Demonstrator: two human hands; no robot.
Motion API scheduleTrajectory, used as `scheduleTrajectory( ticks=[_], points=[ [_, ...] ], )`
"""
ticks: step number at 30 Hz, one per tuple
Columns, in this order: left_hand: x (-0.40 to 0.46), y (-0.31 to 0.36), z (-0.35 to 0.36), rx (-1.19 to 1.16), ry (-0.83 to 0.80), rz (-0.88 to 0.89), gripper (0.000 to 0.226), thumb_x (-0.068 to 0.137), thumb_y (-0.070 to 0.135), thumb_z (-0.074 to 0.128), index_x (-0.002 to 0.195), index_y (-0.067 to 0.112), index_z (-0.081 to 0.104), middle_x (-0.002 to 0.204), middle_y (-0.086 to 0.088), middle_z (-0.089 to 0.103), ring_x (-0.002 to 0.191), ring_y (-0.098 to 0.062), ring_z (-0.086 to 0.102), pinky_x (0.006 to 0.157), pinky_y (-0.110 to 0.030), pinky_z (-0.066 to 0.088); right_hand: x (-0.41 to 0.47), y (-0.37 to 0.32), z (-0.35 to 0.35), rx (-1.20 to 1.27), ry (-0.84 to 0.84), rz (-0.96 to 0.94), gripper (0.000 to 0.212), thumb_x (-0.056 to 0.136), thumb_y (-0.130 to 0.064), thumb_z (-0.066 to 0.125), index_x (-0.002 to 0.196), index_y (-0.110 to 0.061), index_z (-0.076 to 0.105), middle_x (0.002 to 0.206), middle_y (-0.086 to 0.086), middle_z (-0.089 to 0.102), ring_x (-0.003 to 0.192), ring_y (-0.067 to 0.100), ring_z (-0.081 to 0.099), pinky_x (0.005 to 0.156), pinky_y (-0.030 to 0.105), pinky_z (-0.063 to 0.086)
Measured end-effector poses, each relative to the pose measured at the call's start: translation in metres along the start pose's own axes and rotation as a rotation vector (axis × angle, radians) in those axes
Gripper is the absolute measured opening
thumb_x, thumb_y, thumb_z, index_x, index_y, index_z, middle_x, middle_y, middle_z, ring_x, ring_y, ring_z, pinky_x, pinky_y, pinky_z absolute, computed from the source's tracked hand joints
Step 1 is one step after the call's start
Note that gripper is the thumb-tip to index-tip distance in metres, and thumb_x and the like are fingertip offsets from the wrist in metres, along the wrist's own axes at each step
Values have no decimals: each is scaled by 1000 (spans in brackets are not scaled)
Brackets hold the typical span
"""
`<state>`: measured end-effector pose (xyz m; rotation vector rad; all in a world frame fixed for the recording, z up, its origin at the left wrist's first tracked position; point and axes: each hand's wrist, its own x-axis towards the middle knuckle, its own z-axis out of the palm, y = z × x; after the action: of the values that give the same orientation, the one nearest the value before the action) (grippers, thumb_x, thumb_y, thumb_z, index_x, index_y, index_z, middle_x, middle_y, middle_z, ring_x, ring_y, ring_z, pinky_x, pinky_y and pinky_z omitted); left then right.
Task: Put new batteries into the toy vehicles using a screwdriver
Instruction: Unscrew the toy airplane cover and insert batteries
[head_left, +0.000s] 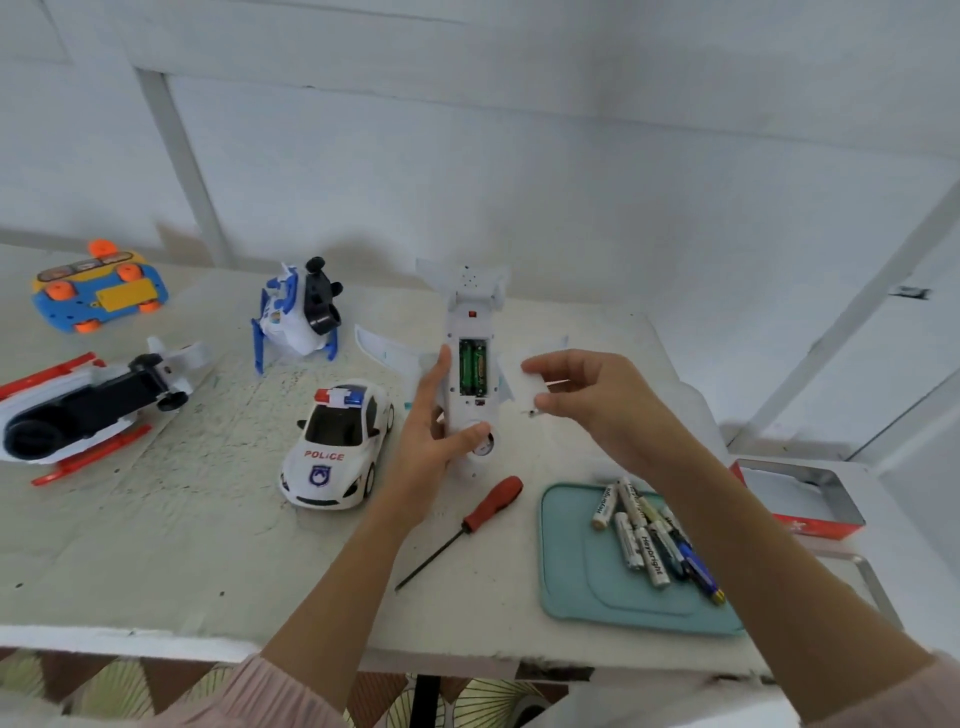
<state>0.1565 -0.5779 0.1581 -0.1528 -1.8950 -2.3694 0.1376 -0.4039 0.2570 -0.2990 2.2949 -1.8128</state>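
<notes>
A white toy airplane (470, 317) lies belly up in the middle of the table. Its battery bay (472, 368) is uncovered and holds green batteries. My left hand (434, 426) grips the fuselage from the left, thumb across the nose end. My right hand (587, 397) pinches the white battery cover (535, 387) just right of the plane, with a small screw at its lower edge. A red-handled screwdriver (488, 506) lies on the table below the plane. Several loose batteries (644, 535) are piled on a teal tray (582, 582).
A police car (337, 447) stands left of my left hand. Further left lie a blue-white helicopter (298, 312), a red-white helicopter (78, 410) and a blue-orange toy car (98, 291), all overturned. A red metal tin (800, 499) sits at the right.
</notes>
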Motion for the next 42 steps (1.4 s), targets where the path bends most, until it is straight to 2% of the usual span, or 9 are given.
scheduleTrajectory(
  ticks=[4, 8, 12, 18, 21, 25, 31, 36, 42],
  points=[
    [-3, -5, 1, -70, 3, -29, 84, 75, 3, 69, 137, 48, 36, 139, 3, 52, 114, -18, 61, 84, -26, 51, 6, 9, 19, 143, -33, 35, 31, 77, 14, 61, 93, -13, 66, 86, 3, 67, 76, 8, 64, 74, 17, 53],
    [-7, -6, 2, -109, 12, -38, 82, 84, -11, 58, 143, 39, 32, 140, 4, 49, 118, -14, 58, 86, -23, 50, 13, 18, 31, 233, -8, 95, 27, 78, 13, 61, 92, -10, 66, 91, 8, 68, 86, 18, 65, 83, 27, 54],
    [-8, -4, 3, -100, 0, -40, 81, 85, -11, 56, 139, 43, 33, 142, 2, 49, 119, -16, 58, 89, -25, 50, 16, 19, 37, 274, 34, 110, 24, 79, 11, 61, 91, -8, 66, 85, 7, 67, 79, 15, 65, 77, 23, 56],
    [-8, -5, 3, -111, 1, -50, 80, 78, 2, 65, 135, 49, 35, 145, 0, 46, 121, -16, 56, 91, -25, 48, 17, 21, 40, 273, 51, 114, 25, 80, 11, 59, 95, -8, 66, 87, 8, 65, 80, 16, 63, 75, 22, 56],
    [-8, -5, 2, -98, -5, -45, 80, 85, -6, 59, 137, 48, 31, 146, 0, 44, 121, -16, 56, 91, -25, 49, 18, 24, 40, 261, 81, 122, 26, 79, 11, 60, 93, -10, 66, 86, 7, 66, 80, 17, 64, 78, 26, 56],
    [-9, -5, 3, -86, -7, -41, 81, 84, -2, 61, 138, 50, 30, 148, 1, 41, 123, -15, 54, 91, -23, 49, 21, 24, 42, 261, 93, 114, 25, 78, 12, 61, 93, -8, 66, 87, 9, 66, 83, 17, 63, 84, 28, 54],
    [-10, -6, 3, -87, 0, -38, 83, 87, -7, 56, 141, 49, 28, 150, 4, 38, 123, -14, 53, 91, -23, 48, 26, 25, 45, 384, 86, 126, 24, 78, 15, 59, 93, -3, 66, 93, 16, 63, 90, 25, 61, 90, 34, 52],
    [-10, -6, 5, -85, 8, -32, 83, 86, -7, 57, 138, 50, 28, 150, 5, 38, 123, -13, 53, 91, -22, 48, 29, 27, 45, 440, 90, 142, 25, 78, 16, 58, 92, -3, 66, 91, 15, 63, 87, 24, 61, 87, 31, 53],
    [-9, -7, 4, -86, 8, -36, 83, 86, -5, 58, 136, 55, 29, 150, 5, 37, 121, -12, 54, 91, -23, 49, 31, 29, 47, 362, 97, 110, 26, 78, 15, 59, 94, -5, 66, 90, 12, 65, 90, 22, 62, 86, 29, 53]
  ],
)
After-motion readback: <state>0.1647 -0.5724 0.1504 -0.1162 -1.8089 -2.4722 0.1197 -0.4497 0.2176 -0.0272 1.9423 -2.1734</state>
